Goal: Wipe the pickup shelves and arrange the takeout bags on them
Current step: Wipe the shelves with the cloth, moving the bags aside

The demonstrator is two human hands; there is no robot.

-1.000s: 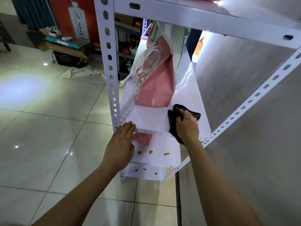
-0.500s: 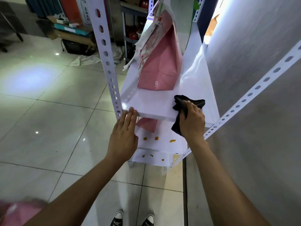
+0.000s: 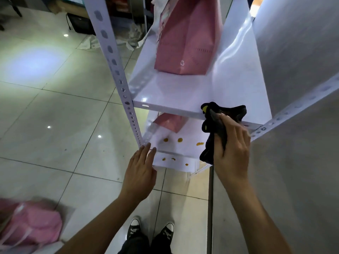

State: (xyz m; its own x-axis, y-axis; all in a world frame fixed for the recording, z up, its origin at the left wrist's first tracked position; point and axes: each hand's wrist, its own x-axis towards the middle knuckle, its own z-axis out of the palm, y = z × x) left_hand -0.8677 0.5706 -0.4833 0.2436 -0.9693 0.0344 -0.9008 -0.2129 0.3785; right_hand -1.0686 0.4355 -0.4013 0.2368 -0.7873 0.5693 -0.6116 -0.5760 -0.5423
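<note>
Right hand (image 3: 232,149) is bunched around a black cloth (image 3: 218,123), fingers curled over the crumpled fabric, right at the front edge of the upper white shelf (image 3: 174,92) near its right front corner. The cloth spills over that edge and hangs down in front of the shelf below. Left hand (image 3: 140,171) is flat and relaxed, fingers straight, holding nothing, fingertips up by the foot of the perforated white post (image 3: 117,70) at the left front corner of the lower shelf (image 3: 183,149). That lower shelf carries three orange-yellow spots along its front, and more dot the shelf beneath. A tall pink takeout bag (image 3: 187,39) stands upright toward the back of the upper shelf; a second pink bag (image 3: 171,121) sits tucked on the lower shelf. Another pink bag (image 3: 31,226), blurred, lies low at the left.
</note>
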